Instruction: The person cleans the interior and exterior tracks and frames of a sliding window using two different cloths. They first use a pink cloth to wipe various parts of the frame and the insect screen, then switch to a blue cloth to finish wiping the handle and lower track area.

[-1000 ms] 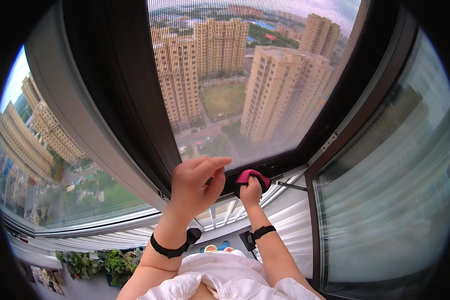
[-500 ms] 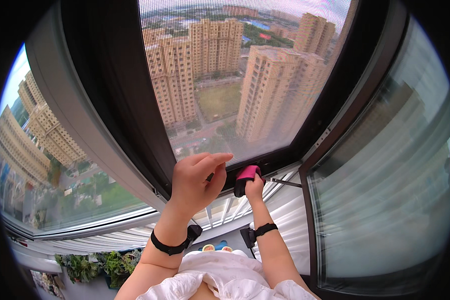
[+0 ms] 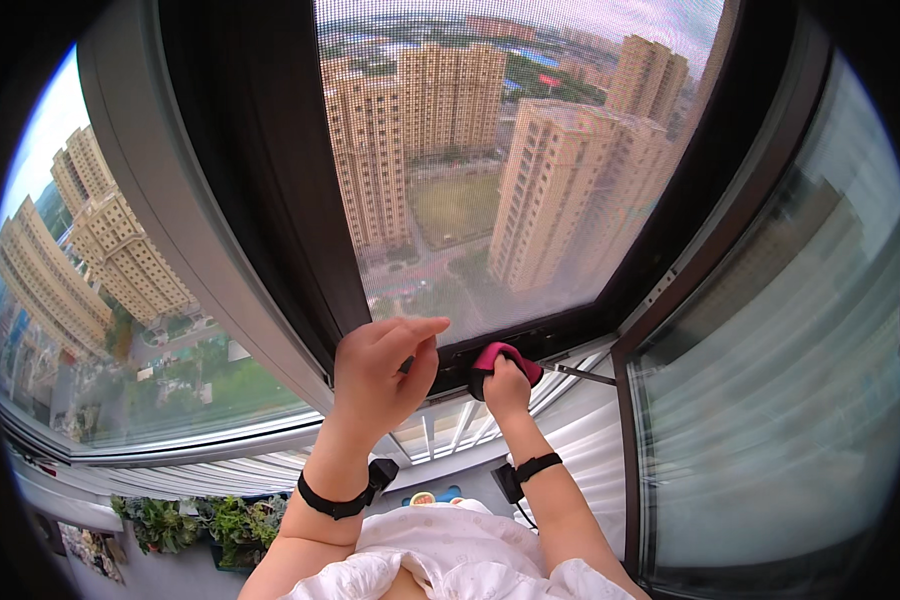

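My right hand [image 3: 507,385] grips a pink and black cloth pad [image 3: 497,353], curved like a small mitt, against the bottom rail [image 3: 455,372] of the dark window frame. The fingers wrap into its folds, so its full shape is hidden. My left hand [image 3: 382,368] is raised at the frame's lower left corner, fingers stretched together to the right and thumb a little apart. Nothing shows in it. Whether it touches the mesh screen [image 3: 460,215] or the frame cannot be told.
An opened glass sash [image 3: 760,400] stands to my right, joined to the frame by a thin metal stay [image 3: 582,374]. At left is a fixed pane [image 3: 120,300]. Potted plants [image 3: 235,525] stand low left, white curtain [image 3: 595,450] hangs low right. Tall buildings show outside.
The view has shifted slightly, so the frame sits further right and lower. My right hand and the pad have tilted and moved slightly; the left hand keeps its shape near the corner.
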`<state>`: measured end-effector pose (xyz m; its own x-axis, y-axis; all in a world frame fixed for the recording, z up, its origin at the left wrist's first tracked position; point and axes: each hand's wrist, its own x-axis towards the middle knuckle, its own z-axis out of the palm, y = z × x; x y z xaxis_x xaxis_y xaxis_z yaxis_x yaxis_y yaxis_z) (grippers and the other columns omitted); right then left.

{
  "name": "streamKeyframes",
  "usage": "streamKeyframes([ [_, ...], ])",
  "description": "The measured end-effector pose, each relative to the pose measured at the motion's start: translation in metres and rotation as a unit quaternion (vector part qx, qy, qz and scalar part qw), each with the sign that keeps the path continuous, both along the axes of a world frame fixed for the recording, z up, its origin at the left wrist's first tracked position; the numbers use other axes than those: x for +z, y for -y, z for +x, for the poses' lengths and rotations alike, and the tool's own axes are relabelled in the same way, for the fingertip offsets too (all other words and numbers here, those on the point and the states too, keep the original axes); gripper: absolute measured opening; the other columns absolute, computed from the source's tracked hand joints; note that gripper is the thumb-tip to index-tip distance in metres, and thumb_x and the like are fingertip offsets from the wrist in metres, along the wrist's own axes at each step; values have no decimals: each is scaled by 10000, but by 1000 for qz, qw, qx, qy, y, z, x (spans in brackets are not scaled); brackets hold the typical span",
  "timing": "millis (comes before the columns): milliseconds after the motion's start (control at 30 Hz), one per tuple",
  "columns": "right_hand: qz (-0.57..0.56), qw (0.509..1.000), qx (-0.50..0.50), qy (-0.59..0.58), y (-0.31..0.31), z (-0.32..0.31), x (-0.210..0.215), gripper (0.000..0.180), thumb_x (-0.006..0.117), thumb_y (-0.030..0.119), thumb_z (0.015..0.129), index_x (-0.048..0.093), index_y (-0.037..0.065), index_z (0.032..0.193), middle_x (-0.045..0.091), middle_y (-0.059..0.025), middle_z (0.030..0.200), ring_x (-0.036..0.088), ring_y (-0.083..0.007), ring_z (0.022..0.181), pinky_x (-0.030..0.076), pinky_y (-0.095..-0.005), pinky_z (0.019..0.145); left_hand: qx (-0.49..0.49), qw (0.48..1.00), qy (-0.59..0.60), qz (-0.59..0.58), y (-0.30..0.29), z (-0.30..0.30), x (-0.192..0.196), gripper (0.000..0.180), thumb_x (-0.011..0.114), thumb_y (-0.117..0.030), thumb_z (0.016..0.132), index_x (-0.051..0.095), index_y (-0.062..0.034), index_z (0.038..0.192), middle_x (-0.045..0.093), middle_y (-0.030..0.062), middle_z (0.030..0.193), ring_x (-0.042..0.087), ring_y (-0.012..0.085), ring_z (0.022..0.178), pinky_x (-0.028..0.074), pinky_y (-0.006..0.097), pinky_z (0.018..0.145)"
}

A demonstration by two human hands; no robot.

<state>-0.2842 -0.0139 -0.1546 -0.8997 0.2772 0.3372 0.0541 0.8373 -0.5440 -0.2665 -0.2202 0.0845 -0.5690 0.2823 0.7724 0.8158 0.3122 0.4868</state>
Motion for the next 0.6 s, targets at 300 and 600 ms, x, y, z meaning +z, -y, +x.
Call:
streamKeyframes([
  [300, 117, 986, -57, 106, -19, -8, 12, 324, 547, 235, 847, 469, -2, 1053, 626, -218, 771, 642, -396, 708, 531, -474, 605, -30, 999, 5, 12, -14, 3, 6, 250, 591, 69, 718, 665, -35, 933, 624, 94, 703, 589, 197, 565, 448, 263, 519],
  [600, -126, 988, -33, -86, -35, -6, -11, 368, 555, 305, 884, 546, 2, 1091, 654, -212, 888, 625, -376, 846, 493, -414, 721, -26, 999, 3, 23, -13, 8, 5, 240, 581, 83, 730, 674, -29, 921, 631, 100, 707, 586, 190, 572, 445, 251, 536],
])
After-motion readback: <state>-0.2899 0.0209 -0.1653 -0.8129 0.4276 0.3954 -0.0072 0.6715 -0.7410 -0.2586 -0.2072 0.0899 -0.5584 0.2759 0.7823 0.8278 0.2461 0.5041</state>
